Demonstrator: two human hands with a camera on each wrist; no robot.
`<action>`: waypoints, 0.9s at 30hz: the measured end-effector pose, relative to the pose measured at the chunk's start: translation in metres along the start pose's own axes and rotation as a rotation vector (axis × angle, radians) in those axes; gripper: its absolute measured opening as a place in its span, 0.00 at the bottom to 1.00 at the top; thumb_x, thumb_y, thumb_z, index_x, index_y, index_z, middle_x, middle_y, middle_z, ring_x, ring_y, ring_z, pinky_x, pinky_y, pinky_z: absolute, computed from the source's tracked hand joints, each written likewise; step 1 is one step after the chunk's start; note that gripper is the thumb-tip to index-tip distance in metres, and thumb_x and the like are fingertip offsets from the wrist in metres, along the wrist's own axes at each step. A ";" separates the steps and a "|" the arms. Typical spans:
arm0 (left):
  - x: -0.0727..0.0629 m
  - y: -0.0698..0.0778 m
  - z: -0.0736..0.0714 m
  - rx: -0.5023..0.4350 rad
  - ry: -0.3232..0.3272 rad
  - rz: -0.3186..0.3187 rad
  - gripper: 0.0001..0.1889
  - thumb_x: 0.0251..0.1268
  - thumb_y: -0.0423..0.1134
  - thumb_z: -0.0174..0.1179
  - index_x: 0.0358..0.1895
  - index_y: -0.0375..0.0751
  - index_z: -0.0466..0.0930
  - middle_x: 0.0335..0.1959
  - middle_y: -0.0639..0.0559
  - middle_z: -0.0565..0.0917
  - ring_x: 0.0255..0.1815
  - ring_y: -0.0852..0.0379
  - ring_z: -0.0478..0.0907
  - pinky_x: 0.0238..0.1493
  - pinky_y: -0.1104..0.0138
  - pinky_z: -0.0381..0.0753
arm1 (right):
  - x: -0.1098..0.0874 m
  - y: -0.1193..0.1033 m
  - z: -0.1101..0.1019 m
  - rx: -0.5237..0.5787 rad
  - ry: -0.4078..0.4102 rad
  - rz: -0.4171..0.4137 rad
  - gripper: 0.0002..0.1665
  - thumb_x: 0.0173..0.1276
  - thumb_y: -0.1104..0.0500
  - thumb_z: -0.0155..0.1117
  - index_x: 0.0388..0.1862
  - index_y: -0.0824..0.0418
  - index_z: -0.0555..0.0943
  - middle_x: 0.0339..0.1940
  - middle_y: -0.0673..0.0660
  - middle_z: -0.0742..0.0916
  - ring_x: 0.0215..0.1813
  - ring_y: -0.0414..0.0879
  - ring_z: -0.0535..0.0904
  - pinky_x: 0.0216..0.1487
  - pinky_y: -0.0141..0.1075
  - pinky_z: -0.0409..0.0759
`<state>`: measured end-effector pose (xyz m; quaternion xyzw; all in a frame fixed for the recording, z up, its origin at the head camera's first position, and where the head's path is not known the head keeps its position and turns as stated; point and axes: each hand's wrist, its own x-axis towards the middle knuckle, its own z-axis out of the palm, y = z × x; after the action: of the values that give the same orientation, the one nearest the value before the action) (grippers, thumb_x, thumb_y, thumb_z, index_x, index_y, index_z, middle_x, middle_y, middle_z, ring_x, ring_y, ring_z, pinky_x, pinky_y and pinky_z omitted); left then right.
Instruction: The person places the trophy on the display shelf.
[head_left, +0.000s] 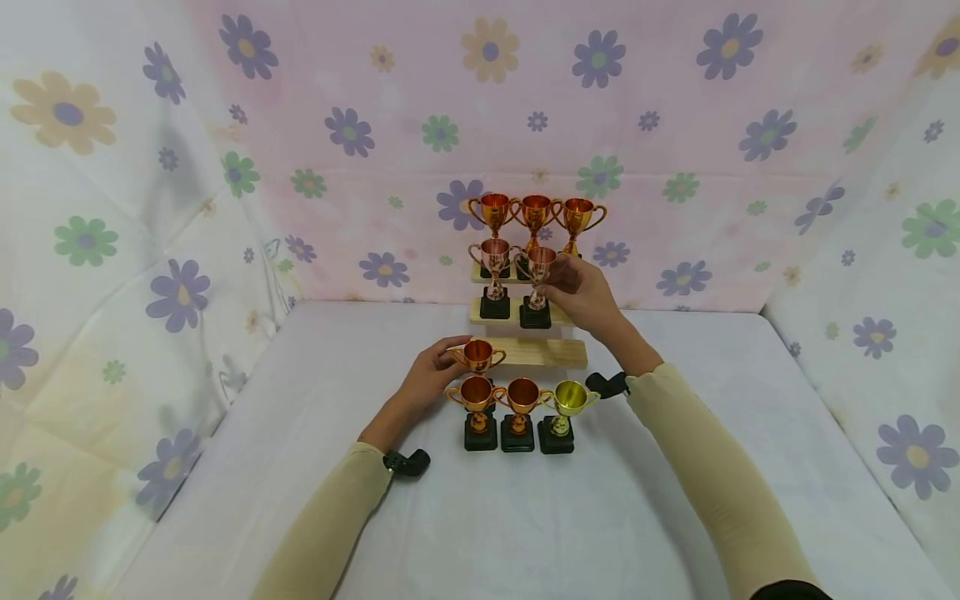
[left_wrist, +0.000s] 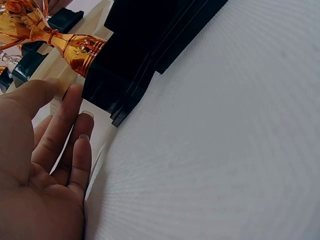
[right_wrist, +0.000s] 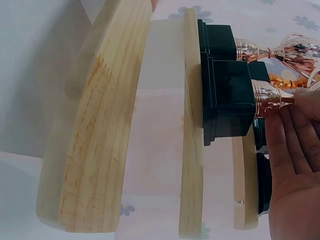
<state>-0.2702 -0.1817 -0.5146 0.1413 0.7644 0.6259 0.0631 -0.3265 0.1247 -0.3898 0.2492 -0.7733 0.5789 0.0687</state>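
Note:
A wooden tiered stand [head_left: 536, 352] rises at the back of the table. On its middle step, my right hand [head_left: 588, 296] pinches the stem of a rose-gold trophy cup [right_wrist: 270, 97], whose black base sits on the wood. A second rose-gold trophy [head_left: 494, 258] stands to the left of it. My left hand [head_left: 431, 375] grips the left end of the stand's lowest step between thumb and fingers, as the left wrist view shows. Close beside those fingers is a copper-coloured trophy [head_left: 478, 356], its base hidden in the head view.
Three gold trophies line the top step, the middle one being a gold trophy [head_left: 536, 212]. In front of the stand are two more copper trophies [head_left: 522, 396] and a yellow-gold trophy [head_left: 570, 398] on the white tablecloth [head_left: 517, 525]. Flowered cloth [head_left: 360, 208] hangs behind and at both sides.

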 end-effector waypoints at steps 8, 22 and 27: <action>0.000 0.001 0.000 0.000 0.006 -0.003 0.27 0.78 0.35 0.64 0.77 0.48 0.73 0.59 0.42 0.89 0.63 0.45 0.85 0.70 0.48 0.77 | 0.000 -0.002 0.003 -0.017 0.035 -0.005 0.12 0.73 0.68 0.71 0.51 0.68 0.80 0.48 0.68 0.89 0.48 0.47 0.87 0.49 0.29 0.84; -0.002 0.004 0.001 0.000 -0.001 0.002 0.27 0.79 0.36 0.63 0.77 0.48 0.73 0.59 0.43 0.89 0.63 0.46 0.84 0.67 0.51 0.80 | 0.002 -0.007 0.006 -0.039 0.063 0.061 0.15 0.73 0.66 0.72 0.52 0.71 0.78 0.52 0.69 0.89 0.56 0.60 0.87 0.50 0.26 0.82; -0.001 0.003 0.001 0.017 0.003 0.010 0.26 0.79 0.35 0.63 0.77 0.47 0.73 0.58 0.44 0.89 0.61 0.48 0.85 0.66 0.52 0.80 | 0.004 -0.006 0.006 -0.032 0.065 0.068 0.15 0.73 0.66 0.72 0.52 0.70 0.78 0.52 0.69 0.89 0.55 0.60 0.87 0.49 0.27 0.82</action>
<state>-0.2685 -0.1810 -0.5121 0.1447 0.7689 0.6201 0.0574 -0.3264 0.1169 -0.3848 0.2028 -0.7877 0.5765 0.0781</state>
